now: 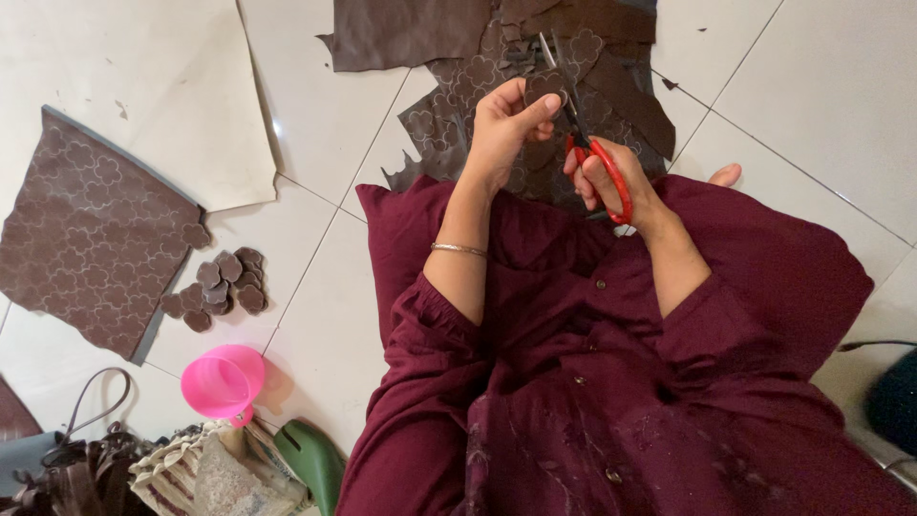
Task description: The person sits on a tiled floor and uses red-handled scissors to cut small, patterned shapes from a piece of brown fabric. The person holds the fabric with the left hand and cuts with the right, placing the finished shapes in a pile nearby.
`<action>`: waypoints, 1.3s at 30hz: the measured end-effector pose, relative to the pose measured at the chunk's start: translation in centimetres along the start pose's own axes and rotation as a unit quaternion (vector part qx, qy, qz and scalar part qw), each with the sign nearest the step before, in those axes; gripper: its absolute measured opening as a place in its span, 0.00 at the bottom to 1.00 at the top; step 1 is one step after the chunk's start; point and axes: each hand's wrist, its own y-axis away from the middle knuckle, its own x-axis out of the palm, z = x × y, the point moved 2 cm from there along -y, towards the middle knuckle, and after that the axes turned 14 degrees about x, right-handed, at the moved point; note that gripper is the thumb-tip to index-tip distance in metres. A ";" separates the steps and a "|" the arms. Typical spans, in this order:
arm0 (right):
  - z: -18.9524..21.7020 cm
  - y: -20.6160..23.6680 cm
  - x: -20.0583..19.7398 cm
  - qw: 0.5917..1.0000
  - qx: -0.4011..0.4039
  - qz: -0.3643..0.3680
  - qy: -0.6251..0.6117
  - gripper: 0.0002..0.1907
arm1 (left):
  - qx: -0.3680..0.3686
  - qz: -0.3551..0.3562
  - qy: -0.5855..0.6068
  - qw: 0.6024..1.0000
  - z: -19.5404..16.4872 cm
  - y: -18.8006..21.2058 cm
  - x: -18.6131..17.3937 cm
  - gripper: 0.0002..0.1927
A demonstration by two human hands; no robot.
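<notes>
My left hand (504, 124) pinches a small brown flower-shaped leather piece (543, 86) between thumb and fingers. My right hand (611, 177) grips red-handled scissors (585, 134), whose blades point up and touch the edge of that piece. Beneath both hands lies a brown leather sheet (449, 105) marked with flower outlines and partly cut away. I sit on the white tiled floor in a maroon garment (592, 363), with a thin bangle (458, 249) on my left wrist.
A pile of cut flower pieces (222, 287) lies on the floor at left, beside another marked leather sheet (86, 229). White paper sheets (134, 76) lie at top left. A pink cup (224, 380), woven bags (191, 473) and a green object (315, 459) sit at bottom left.
</notes>
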 end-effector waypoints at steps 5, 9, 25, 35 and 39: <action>0.2 0.2 -0.4 1.000 0.003 0.003 0.005 0.42 | -0.001 -0.008 0.039 0.999 -0.1 -0.1 -0.1 0.08; 0.2 0.1 -0.5 1.000 0.008 0.001 0.007 0.42 | -0.013 -0.022 0.017 1.000 0.1 -0.2 -0.2 0.06; 0.2 0.2 -1.3 0.999 0.041 0.011 -0.011 0.43 | -0.021 -0.035 0.010 0.999 -0.2 -0.1 -0.2 0.07; 0.0 0.4 -1.6 0.999 0.041 0.012 -0.012 0.41 | -0.028 -0.043 0.076 0.996 -0.1 -0.2 -0.3 0.05; -0.5 0.3 -1.5 0.997 0.070 -0.002 -0.017 0.40 | -0.007 -0.045 0.083 0.995 0.4 -0.3 -0.4 0.07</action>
